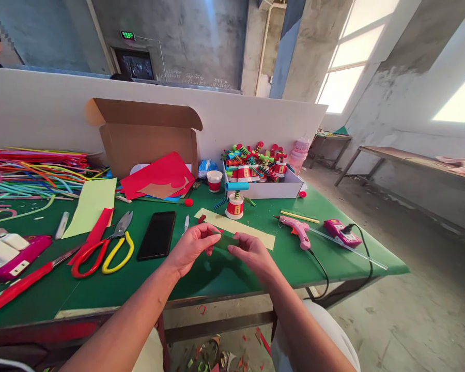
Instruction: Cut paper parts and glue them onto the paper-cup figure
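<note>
Both my hands hold a small green paper piece [225, 241] just above the green table [225, 274], near its front edge. My left hand [191, 247] pinches its left end with fingers closed. My right hand [251, 254] pinches its right end, thumb and fingers together. A pale yellow paper strip [251, 231] lies flat just behind my hands. A small red and white paper cup [234, 205] with spiral pipe cleaners stands behind the strip.
Left of my hands lie a black phone [157, 235] and red and yellow scissors [108, 247]. A pink glue gun [298, 230] lies to the right, its cord running off the edge. A white box [271, 188] of finished crafts, a cardboard box [147, 134], red paper [158, 175] and pipe cleaners [27, 173] stand behind.
</note>
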Demonstrator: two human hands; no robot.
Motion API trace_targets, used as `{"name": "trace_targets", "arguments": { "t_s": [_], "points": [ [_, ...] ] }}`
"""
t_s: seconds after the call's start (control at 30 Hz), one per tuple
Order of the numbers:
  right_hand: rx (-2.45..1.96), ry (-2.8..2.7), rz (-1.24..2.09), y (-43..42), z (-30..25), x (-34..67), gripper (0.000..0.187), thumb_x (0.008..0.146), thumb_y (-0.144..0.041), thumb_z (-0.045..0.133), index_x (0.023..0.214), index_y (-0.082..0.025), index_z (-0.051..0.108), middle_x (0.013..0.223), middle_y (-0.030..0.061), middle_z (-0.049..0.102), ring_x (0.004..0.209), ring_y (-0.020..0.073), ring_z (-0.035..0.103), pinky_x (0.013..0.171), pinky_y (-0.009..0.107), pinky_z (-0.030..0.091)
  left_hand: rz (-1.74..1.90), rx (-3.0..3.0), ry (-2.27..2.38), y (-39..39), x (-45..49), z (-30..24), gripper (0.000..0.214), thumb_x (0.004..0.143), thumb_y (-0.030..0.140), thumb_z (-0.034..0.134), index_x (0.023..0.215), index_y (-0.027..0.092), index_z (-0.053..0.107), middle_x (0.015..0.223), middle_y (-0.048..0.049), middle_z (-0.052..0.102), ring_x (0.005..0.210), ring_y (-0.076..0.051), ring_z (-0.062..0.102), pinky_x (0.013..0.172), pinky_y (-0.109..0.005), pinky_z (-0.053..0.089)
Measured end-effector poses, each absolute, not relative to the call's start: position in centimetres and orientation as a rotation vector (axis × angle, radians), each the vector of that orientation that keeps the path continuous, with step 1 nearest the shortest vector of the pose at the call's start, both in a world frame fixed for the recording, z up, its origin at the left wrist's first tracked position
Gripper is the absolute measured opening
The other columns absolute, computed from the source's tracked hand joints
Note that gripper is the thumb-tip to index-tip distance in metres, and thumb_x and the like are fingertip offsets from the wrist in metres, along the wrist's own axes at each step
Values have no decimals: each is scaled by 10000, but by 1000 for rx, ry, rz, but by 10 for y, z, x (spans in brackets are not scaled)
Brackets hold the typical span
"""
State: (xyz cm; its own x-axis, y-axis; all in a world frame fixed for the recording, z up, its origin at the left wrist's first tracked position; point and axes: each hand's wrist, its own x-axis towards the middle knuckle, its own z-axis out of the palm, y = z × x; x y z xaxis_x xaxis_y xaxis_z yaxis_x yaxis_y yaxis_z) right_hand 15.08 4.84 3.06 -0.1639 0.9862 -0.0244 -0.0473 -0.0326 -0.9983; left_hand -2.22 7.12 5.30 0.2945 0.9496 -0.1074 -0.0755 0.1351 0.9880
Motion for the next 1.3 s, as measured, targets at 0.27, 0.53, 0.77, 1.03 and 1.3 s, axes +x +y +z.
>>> {"name": "trace_targets", "arguments": {
  "t_s": [0.27, 0.53, 0.77, 1.03, 1.3],
  "points": [
    [-1025, -993, 1124, 51, 34, 146, 296, 646, -419, 770, 707, -189, 593, 659, -31, 540, 639, 112, 463, 631, 258, 379, 935, 1151, 1003, 69, -16, 52, 277, 561, 349, 767, 628, 145, 592, 583, 3, 605, 558, -95, 503, 564, -233, 398],
    [-1026, -981, 1294, 51, 32, 144, 353, 622, -468, 793, 605, -180, 592, 594, -27, 545, 604, 110, 445, 617, 261, 363, 1000, 1340, 1102, 74, -20, 51, 260, 678, 423, 662, 715, 172, 608, 657, -23, 670, 607, -148, 590, 606, -275, 462],
    [-1064, -847, 1456, 46, 40, 158, 402, 513, -450, 860, 560, -181, 565, 573, -41, 528, 561, 87, 434, 592, 251, 352, 464, 2162, 2287, 103, -139, 49, 273, 802, 302, 468, 893, 148, 673, 934, -185, 701, 984, -354, 628, 861, -438, 467],
    [-962, -818, 1425, 18, 63, 161, 415, 473, -427, 889, 583, -183, 572, 597, -45, 550, 564, 81, 447, 624, 253, 392, -72, 1714, 2641, 81, -192, 37, 504, 793, 349, 486, 1227, 106, 568, 1192, -302, 606, 1095, -435, 597, 837, -508, 479],
    [-1034, -917, 1376, -22, 41, 158, 399, 526, -469, 850, 593, -173, 591, 572, -38, 547, 522, 74, 420, 554, 237, 353, 176, 1835, 2445, 67, -192, 43, 540, 659, 384, 640, 1106, 103, 526, 964, -311, 666, 932, -453, 653, 727, -496, 473]
  ]
}}
